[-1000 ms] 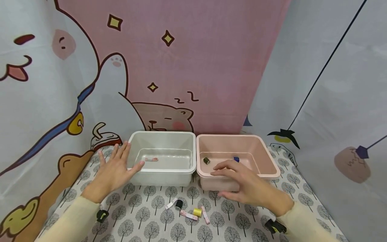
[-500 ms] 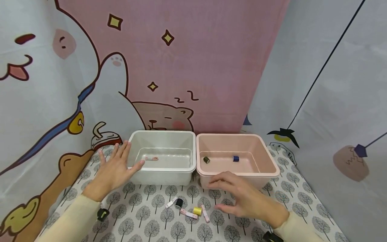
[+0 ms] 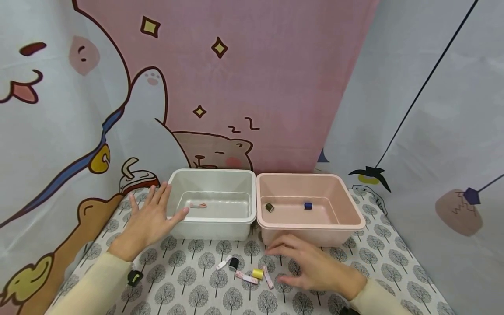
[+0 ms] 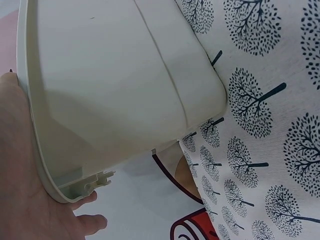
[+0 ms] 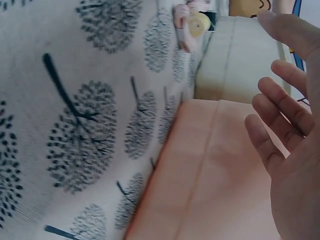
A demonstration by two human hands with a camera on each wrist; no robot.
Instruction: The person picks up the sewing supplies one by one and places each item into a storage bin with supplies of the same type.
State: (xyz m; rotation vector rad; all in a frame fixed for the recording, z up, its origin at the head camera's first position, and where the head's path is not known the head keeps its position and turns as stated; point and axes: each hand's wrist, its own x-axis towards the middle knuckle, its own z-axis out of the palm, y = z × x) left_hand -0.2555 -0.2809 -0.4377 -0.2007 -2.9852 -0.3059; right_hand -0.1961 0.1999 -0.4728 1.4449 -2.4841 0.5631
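My left hand (image 3: 151, 218) rests with spread fingers at the left front corner of the white bin (image 3: 214, 222). In the left wrist view the bin's rim (image 4: 31, 100) lies against the palm. My right hand (image 3: 311, 264) holds nothing; its fingers are relaxed, in front of the pink bin (image 3: 315, 227). To its left on the cloth lie a yellow thread spool (image 3: 257, 274), a black thread spool (image 3: 233, 263), two pink printed strips (image 3: 246, 278) and a white strip (image 3: 224, 262). Inside the pink bin are a dark green spool (image 3: 269, 207) and a blue spool (image 3: 308, 205).
A small pinkish strip (image 3: 198, 205) lies inside the white bin. Both bins stand side by side at the back of a tree-print cloth (image 3: 197, 297). Behind them hangs a cartoon curtain (image 3: 275, 87), with a pale curtain (image 3: 425, 131) along the right.
My right hand has moved down and left, from over the pink bin's front rim to in front of it, uncovering the blue spool. My left hand has stayed at the white bin.
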